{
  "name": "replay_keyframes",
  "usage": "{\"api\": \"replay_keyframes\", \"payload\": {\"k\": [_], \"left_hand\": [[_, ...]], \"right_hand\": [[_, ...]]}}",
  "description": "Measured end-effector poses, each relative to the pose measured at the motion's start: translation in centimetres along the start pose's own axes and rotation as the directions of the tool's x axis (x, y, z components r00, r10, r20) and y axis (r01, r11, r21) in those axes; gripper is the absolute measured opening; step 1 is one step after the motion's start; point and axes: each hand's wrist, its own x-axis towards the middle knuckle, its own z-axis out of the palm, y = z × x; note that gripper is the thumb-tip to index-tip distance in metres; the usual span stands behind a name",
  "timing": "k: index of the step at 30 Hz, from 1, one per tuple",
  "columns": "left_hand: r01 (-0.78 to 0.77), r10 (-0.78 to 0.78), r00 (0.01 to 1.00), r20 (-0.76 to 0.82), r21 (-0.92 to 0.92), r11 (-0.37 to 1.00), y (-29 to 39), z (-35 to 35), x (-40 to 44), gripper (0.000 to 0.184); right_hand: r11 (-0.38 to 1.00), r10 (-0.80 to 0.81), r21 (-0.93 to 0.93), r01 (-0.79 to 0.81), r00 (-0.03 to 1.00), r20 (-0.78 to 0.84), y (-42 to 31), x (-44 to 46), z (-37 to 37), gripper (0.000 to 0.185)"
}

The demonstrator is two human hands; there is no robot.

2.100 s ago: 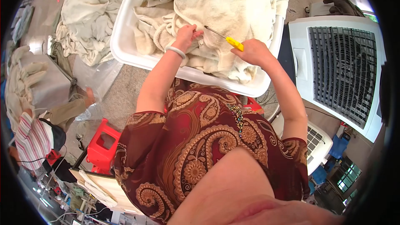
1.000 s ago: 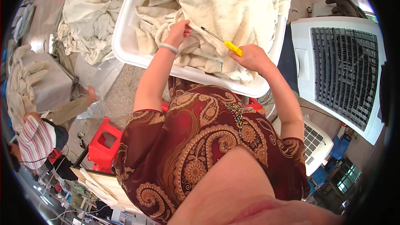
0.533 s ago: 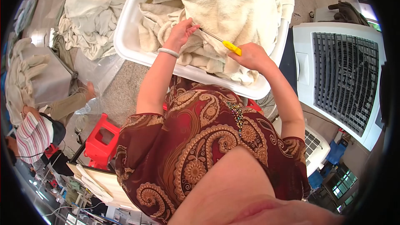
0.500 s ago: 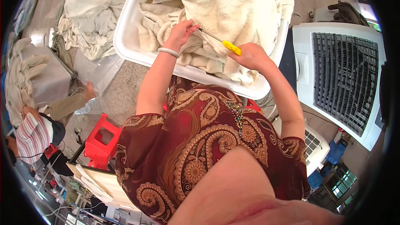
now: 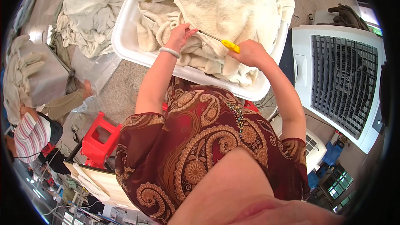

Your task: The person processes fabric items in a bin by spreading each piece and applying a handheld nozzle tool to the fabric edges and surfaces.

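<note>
My right hand is closed around the yellow handle of a screwdriver whose thin metal shaft points left. Its dark tip lies just beside the fingertips of my left hand. The left fingers are bent together at the edge of a fuzzy cream cloth, which seems pinched between them; the exact grip is partly hidden. This cloth drapes over other crumpled cream pieces in a white plastic tub in front of me.
A heap of pale cloth lies on the floor at left. To the right stands a white air cooler with a dark grille. A red stool is at lower left, near a person in a striped shirt.
The cloth's upper left edge has shifted slightly left and shows more clearly. Both hands and the screwdriver stay almost in the same place, with small movements of the left fingers.
</note>
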Motion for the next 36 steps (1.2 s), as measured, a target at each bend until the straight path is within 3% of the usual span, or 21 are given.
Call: {"api": "replay_keyframes", "payload": {"k": [15,24,26,27,29,30,31,32,34,36], "left_hand": [[-0.035,0.034,0.999,0.007,0.050,0.998,-1.1,0.2,-0.6,0.013],[0.012,-0.012,1.000,-0.011,0.016,1.000,-0.2,-0.2,0.2,0.019],[-0.153,0.143,0.987,0.074,0.174,0.973,1.4,0.0,0.9,0.022],[-0.143,0.128,0.988,0.088,0.183,0.973,2.1,1.8,-0.3,0.022],[-0.514,0.511,0.854,0.096,0.306,0.801,4.2,6.6,-4.8,0.029],[-0.508,0.501,0.859,0.110,0.311,0.803,4.1,8.5,-5.8,0.029],[-0.550,0.493,0.831,0.256,0.508,0.663,3.8,10.5,-6.6,0.036],[-0.596,0.455,0.795,0.401,0.657,0.462,1.7,13.8,-7.9,0.043],[-0.641,0.364,0.717,0.595,0.767,0.009,-2.4,17.2,-8.4,0.063],[-0.512,0.151,0.804,0.575,0.798,-0.317,-6.5,19.9,-8.0,0.077]], "right_hand": [[0.999,0.020,-0.029,-0.018,0.995,0.099,-0.4,-1.2,0.0,0.049],[0.992,0.087,0.081,-0.095,0.991,0.097,0.9,-2.5,1.3,0.049],[0.961,0.117,0.259,-0.102,0.992,-0.046,2.7,-3.7,1.7,0.049],[0.956,0.137,0.268,-0.120,0.990,-0.045,3.8,-4.5,1.6,0.049],[0.801,0.379,0.559,-0.215,0.904,-0.196,6.2,-6.2,1.3,0.048],[0.752,0.429,0.628,-0.201,0.872,-0.235,7.9,-6.7,1.8,0.047],[0.700,0.479,0.693,-0.175,0.835,-0.272,9.3,-7.2,2.3,0.046],[0.701,0.517,0.680,-0.216,0.811,-0.275,11.4,-9.4,2.3,0.046],[0.681,0.543,0.702,-0.211,0.788,-0.290,12.3,-10.8,2.7,0.045],[0.661,0.552,0.735,-0.152,0.762,-0.339,12.6,-11.4,4.0,0.045]]}}
